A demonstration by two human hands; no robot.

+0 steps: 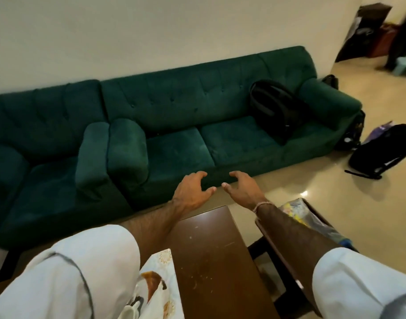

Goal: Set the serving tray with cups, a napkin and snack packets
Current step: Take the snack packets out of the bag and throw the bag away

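Observation:
My left hand (192, 189) and my right hand (242, 187) are stretched out in front of me, above the far edge of a dark brown wooden table (211, 254). Both hands hold nothing, their fingers spread and curved, thumbs nearly touching. A printed tray or sheet with a cup picture (156, 286) lies on the table's near left, partly under my left sleeve. Colourful plastic-wrapped packets (298, 211) lie on a lower surface at the right, partly hidden by my right forearm. No cups or napkin are visible.
A long dark green sofa (174, 134) runs along the white wall beyond the table, with a black backpack (275, 109) on its right seat. More bags (381, 155) lie on the glossy floor at the right. A person (402, 38) stands at the far right.

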